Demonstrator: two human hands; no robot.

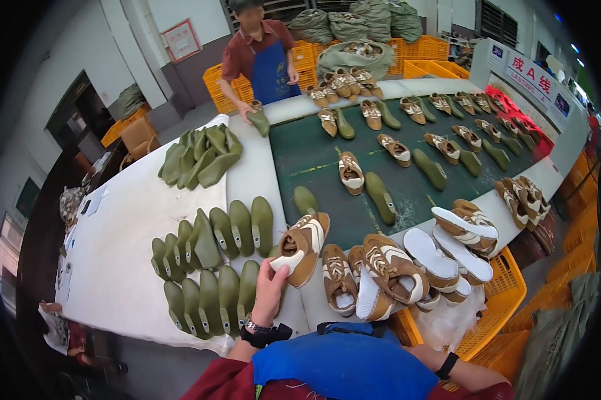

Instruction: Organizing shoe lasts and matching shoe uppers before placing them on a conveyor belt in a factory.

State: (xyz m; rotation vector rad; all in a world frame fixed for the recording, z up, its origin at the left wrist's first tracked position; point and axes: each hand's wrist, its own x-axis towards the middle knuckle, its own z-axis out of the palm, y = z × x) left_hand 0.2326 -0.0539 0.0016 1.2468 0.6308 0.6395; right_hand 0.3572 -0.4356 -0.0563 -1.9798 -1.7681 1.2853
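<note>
Pinching one brown-and-white shoe [307, 259] at the heel: left hand [268, 290], the nearer. Shoe above counter [252, 175], near edge, beyond the grip, long axis slanting far-right; right hand [422, 354] partly hidden, grip indeterminable.

This is a shoe factory. Mid-frame, a conveyor belt [294, 143] bears sneakers [350, 175] and shoe lasts [380, 198]. Yellow crates [426, 48] stand at upper centre.
</note>
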